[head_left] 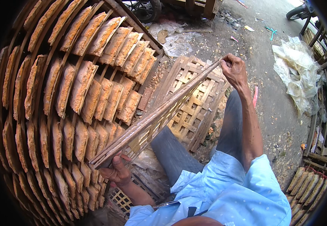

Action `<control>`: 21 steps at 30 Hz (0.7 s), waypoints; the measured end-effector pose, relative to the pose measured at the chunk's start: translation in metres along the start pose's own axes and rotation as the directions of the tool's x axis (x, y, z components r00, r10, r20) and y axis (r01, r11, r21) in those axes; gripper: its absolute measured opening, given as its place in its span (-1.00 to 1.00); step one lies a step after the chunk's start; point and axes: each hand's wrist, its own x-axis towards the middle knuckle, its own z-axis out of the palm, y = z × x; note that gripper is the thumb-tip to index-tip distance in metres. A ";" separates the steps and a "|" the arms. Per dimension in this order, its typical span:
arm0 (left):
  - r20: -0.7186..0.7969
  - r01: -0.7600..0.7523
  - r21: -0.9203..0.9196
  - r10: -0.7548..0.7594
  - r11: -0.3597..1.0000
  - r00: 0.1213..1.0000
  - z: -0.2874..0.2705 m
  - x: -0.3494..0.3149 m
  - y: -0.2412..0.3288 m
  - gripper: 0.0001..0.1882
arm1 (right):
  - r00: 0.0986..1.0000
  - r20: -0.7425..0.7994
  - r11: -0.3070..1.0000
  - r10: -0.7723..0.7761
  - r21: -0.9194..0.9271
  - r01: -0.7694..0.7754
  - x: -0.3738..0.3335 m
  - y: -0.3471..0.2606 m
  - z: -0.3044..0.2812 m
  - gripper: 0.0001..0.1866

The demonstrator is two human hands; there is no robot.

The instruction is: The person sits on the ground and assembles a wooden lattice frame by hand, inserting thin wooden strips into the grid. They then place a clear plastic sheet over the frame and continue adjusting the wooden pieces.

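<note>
The empty bamboo lattice tray (pixel 159 116) is held up on edge between the two hands, slanting from near left to far right above the person's knees. The left hand (pixel 115 171) is clenched around its near corner, thumb on top; the right hand (pixel 233 69) is closed on its far corner. This tray carries nothing, so judging by that, it is not yet loaded or has already been emptied, and I cannot tell which. Its frame is rough grey wooden slats, the mesh woven from pale flat bamboo strips. Beneath it on the ground lie more bare lattice trays (pixel 193 101) of the same weave. To the left a big tilted rack (pixel 39 113) is fully covered with rows of orange-brown, crumbly, oblong slabs (pixel 81 84). Far right, crumpled clear plastic sheeting (pixel 295 71) lies on gritty concrete ground (pixel 276 124).
</note>
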 end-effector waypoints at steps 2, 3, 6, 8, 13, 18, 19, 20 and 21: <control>-0.014 0.007 0.003 -0.007 1.000 1.000 -0.002 -0.004 -0.001 -0.64 | 0.996 0.081 0.993 0.026 0.115 -0.036 -0.003 -0.011 -0.004 -0.80; -0.011 0.028 -0.019 -0.028 0.999 1.000 -0.005 -0.005 0.001 -0.66 | 0.988 0.151 0.977 0.041 0.199 -0.071 -0.008 -0.026 -0.007 -0.77; 0.006 0.061 -0.083 -0.060 0.995 0.998 -0.010 -0.002 0.002 -0.67 | 0.974 0.225 0.965 -0.032 0.262 -0.029 -0.017 -0.051 -0.007 -0.80; 0.009 0.048 -0.080 -0.048 0.996 0.999 -0.010 -0.001 -0.002 -0.67 | 0.985 0.172 0.986 -0.009 0.164 -0.020 -0.011 -0.032 0.004 -0.79; -0.007 0.040 -0.067 -0.041 0.997 0.999 -0.008 -0.005 -0.003 -0.68 | 0.995 0.023 0.991 0.101 0.090 -0.102 -0.009 0.013 0.009 -0.83; -0.007 0.064 -0.038 -0.064 0.997 0.998 -0.018 -0.011 -0.008 -0.66 | 0.988 0.141 0.934 0.059 0.341 -0.105 -0.020 -0.049 -0.002 -0.82; 0.013 0.050 -0.035 -0.049 0.998 0.999 -0.018 -0.009 -0.010 -0.65 | 0.991 0.134 0.946 0.024 0.319 -0.066 -0.019 -0.049 -0.001 -0.82; 0.016 0.035 -0.018 -0.035 0.999 0.999 -0.016 -0.009 -0.011 -0.66 | 0.992 0.128 0.955 -0.012 0.297 -0.026 -0.017 -0.046 0.001 -0.83; 0.020 0.020 -0.002 -0.020 1.000 1.000 -0.014 -0.007 -0.010 -0.67 | 0.991 0.123 0.962 -0.049 0.274 0.013 -0.014 -0.043 0.004 -0.83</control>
